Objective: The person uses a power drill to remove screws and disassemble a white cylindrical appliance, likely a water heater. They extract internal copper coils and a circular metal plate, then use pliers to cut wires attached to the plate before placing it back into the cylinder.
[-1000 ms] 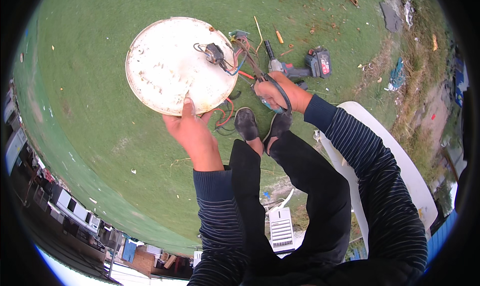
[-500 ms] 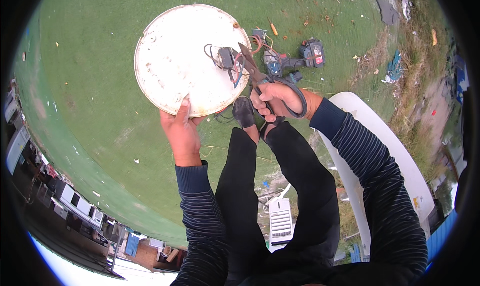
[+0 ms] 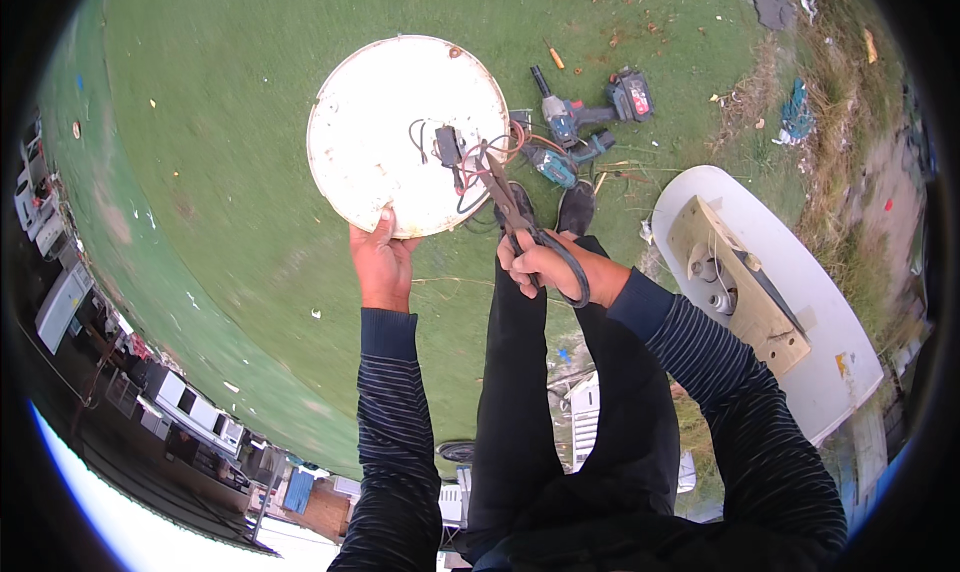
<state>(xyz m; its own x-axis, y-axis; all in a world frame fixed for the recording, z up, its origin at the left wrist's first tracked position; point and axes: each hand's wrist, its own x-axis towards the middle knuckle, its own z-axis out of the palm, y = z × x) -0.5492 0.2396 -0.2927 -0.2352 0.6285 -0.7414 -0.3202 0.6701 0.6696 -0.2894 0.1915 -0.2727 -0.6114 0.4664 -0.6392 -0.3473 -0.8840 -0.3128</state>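
White disc: wires on it, cuts unclear
Left hand: gripping its near rim
Right hand: grasping shears

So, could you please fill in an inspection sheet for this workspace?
Surface: green ground, flecked with small litter.
Job's things: white disc, stained, with a small dark box against it; shears, blades reaching over the disc's right edge.
Clutter: grey power tool, teal power tool and orange screwdriver on the ground.
Grips: left grip holds the disc's near edge, thumb on top; right grip holds the shears' handles.
Cables: wires tangled near the blades; contact unclear.
Surroundings: white panel bearing a board, right; dry grass beyond.
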